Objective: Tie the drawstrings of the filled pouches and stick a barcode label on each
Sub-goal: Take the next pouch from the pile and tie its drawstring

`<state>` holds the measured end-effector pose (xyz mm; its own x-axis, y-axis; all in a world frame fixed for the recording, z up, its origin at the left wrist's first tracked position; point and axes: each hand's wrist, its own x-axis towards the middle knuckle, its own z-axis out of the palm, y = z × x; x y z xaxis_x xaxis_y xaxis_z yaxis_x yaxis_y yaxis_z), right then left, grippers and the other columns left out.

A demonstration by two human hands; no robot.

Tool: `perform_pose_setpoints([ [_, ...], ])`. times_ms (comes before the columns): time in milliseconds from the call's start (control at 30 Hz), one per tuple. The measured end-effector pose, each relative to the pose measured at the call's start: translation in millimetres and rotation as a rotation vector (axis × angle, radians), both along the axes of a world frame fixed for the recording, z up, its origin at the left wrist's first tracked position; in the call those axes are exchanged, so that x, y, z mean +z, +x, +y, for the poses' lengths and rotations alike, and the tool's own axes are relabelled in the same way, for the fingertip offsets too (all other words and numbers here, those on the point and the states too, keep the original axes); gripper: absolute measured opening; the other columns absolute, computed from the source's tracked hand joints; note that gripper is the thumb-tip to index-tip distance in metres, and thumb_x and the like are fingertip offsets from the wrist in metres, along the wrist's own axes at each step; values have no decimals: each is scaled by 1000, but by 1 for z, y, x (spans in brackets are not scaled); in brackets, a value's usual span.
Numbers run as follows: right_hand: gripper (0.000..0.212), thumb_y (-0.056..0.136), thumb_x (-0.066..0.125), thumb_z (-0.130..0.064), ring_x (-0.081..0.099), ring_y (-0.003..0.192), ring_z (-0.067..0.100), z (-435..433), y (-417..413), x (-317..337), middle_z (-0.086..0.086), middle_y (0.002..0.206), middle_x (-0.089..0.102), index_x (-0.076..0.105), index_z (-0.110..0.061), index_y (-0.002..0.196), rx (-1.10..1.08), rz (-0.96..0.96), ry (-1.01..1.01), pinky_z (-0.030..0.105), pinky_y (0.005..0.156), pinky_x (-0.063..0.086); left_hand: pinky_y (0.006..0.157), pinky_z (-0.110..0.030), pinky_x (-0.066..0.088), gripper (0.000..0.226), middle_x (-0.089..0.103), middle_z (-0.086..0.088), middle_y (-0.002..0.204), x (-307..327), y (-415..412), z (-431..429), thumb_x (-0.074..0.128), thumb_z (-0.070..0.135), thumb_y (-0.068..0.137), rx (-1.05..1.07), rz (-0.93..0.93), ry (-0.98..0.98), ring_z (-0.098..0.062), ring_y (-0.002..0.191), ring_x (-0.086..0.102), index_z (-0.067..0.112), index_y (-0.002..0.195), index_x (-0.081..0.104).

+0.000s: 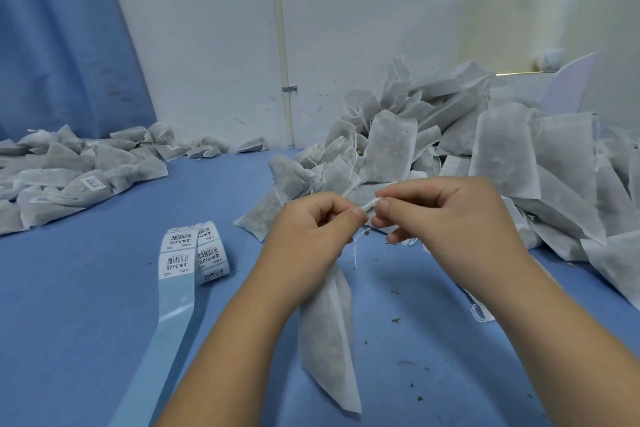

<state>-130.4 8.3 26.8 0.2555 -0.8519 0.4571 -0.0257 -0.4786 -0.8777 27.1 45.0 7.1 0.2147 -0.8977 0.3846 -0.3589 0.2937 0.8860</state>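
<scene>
A filled white non-woven pouch hangs from my hands above the blue table, its neck gathered at the top. My left hand grips the gathered neck, thumb and forefinger pinching near the drawstring. My right hand pinches the white drawstring end between thumb and forefinger, close to the left fingertips. A loose thread dangles below the neck. A roll of barcode labels lies left of the pouch, its bare backing strip trailing toward me.
A tall heap of untied filled pouches fills the right side behind my hands. A flatter pile of tied, labelled pouches lies at the far left. Dark herb crumbs dot the blue tablecloth. A white wall stands behind.
</scene>
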Motion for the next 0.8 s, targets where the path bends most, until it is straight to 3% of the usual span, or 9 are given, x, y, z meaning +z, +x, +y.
perform_pose_setpoints([
  [133,25,80,73,0,69,56,9,-3,-2,-1,-3,66,73,75,-23,71,-39,63,-4,14,55,51,56,-19,42,19,51,14,51,-3,5,-3,67,18,85,53,-12,45,-3,51,47,19,67,69],
  [267,23,83,70,1,69,57,12,-14,-8,-6,1,62,71,71,-18,70,-102,174,-12,15,60,53,53,-20,38,23,43,15,49,-9,14,-7,65,13,81,143,-105,122,-3,47,39,11,60,56],
  [400,25,84,67,0,69,57,13,-19,-4,-13,2,59,70,68,-19,68,-122,268,-16,32,72,58,42,-12,27,25,34,13,46,-14,18,-11,63,12,79,197,-171,114,-4,43,30,2,63,48],
  [467,24,85,66,-1,69,59,15,-21,-3,-16,1,59,69,68,-19,69,-132,275,-20,33,72,58,40,-11,27,24,34,13,44,-16,20,-14,64,12,80,211,-169,115,-4,41,31,1,65,49],
  [633,21,89,64,-4,67,57,8,-25,-2,-18,0,63,67,65,-18,74,-115,173,-6,17,56,52,52,-12,38,17,54,16,55,-19,21,-12,67,25,84,149,-121,206,0,51,48,17,69,66],
  [733,19,92,62,-8,67,61,6,-28,-4,-18,-4,68,65,63,-20,76,-173,97,-26,24,55,54,65,-18,43,6,65,16,73,-17,22,-8,69,36,83,11,-150,348,-1,66,56,31,79,70],
  [800,18,92,61,-11,66,61,4,-31,-8,-16,-4,69,66,62,-22,77,-202,65,-19,22,53,51,65,-19,45,22,66,17,81,-13,24,-5,70,46,74,-95,-127,459,-1,69,59,33,91,70],
])
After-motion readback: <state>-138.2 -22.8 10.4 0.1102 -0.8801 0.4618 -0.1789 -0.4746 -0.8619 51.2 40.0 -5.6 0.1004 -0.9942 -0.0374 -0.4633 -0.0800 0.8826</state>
